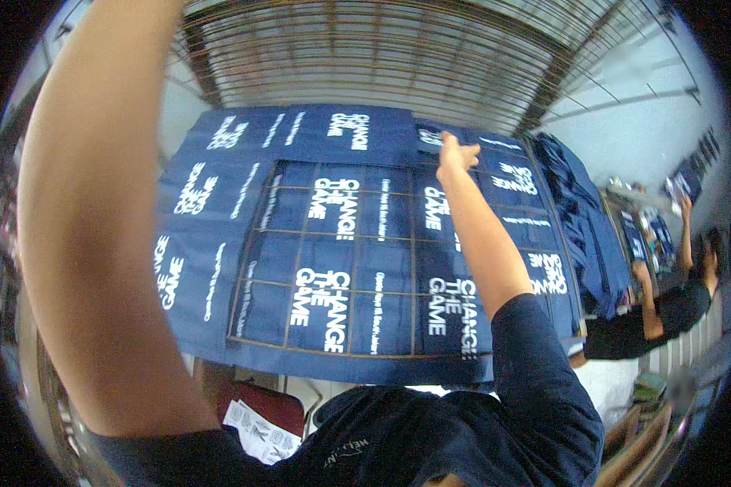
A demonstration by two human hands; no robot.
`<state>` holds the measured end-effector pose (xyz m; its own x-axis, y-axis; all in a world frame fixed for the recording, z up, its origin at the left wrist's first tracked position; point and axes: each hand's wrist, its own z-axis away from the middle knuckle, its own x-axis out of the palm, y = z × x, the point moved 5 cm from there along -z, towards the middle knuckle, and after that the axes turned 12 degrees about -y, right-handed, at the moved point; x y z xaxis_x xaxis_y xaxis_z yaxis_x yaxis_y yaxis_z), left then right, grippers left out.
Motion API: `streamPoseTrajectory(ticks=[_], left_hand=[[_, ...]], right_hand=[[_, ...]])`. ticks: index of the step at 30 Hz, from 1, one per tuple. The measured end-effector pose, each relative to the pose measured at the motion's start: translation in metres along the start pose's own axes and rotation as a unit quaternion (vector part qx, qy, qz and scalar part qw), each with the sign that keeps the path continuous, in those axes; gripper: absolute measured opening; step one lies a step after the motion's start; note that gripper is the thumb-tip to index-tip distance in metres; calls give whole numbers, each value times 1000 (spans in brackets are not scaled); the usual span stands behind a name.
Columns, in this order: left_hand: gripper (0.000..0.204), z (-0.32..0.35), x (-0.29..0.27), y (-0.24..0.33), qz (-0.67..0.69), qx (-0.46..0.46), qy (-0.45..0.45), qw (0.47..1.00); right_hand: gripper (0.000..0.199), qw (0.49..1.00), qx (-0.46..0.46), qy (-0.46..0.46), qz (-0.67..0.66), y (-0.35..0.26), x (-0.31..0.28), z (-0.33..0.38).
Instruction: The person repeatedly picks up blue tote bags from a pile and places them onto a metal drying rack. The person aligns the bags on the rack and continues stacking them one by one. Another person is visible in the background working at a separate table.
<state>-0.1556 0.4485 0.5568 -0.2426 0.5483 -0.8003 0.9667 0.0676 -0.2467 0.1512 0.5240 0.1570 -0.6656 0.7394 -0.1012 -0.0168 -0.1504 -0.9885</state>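
Observation:
Navy blue fabric panels [374, 325] with white printed lettering lie flat across a wide work surface in front of me. Over their middle part runs a grid of thin brown lines [414, 268]. My right hand [459, 154] reaches to the far side of the fabric, fingers apart, above or touching a printed panel; I cannot tell which. Nothing shows in its grasp. A further navy panel [317, 146] overlaps the grid at the far left. My left arm [97, 203] rises large and close along the left side; its hand is beyond the upper edge.
Behind the fabric stands a rack of many thin rods [357, 49]. Bunched navy cloth [573, 211] hangs along the right edge. Farther right, another person in a dark top [658, 321] handles dark cloth. A red seat [272, 398] with printed paper [260, 434] is near my left side.

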Motion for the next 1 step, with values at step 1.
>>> streamPoseTrajectory(ticks=[1], left_hand=[[105,-7,4,-3,2,12,11,1000]], right_hand=[[88,1000,-27,-6,5,-2,-16,-8]])
